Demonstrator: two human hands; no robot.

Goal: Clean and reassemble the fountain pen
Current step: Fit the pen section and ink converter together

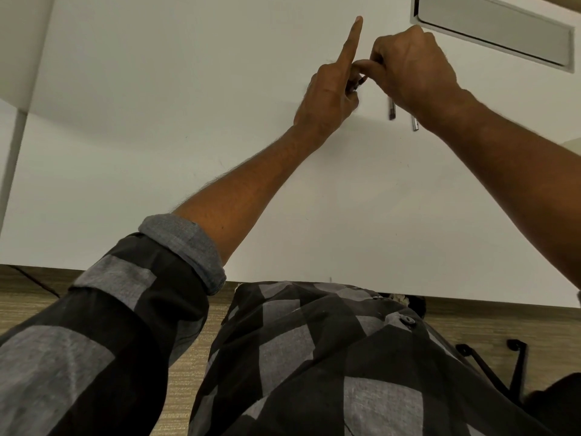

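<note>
Both hands meet over the far middle of the white table (188,136). My left hand (330,92) has its index finger stretched straight out while the other fingers pinch a small dark pen part (361,81). My right hand (412,67) pinches the same part from the right, thumb against it. Below my right hand two loose pen pieces lie on the table: a dark tube (391,110) and a silver tube (415,124). Their upper ends are hidden by the hand.
A grey recessed cable tray (493,26) is set into the table at the far right. The table's near edge runs across just above my checked shirt (314,357). Wood-look floor (31,294) and a black chair base (490,366) lie below.
</note>
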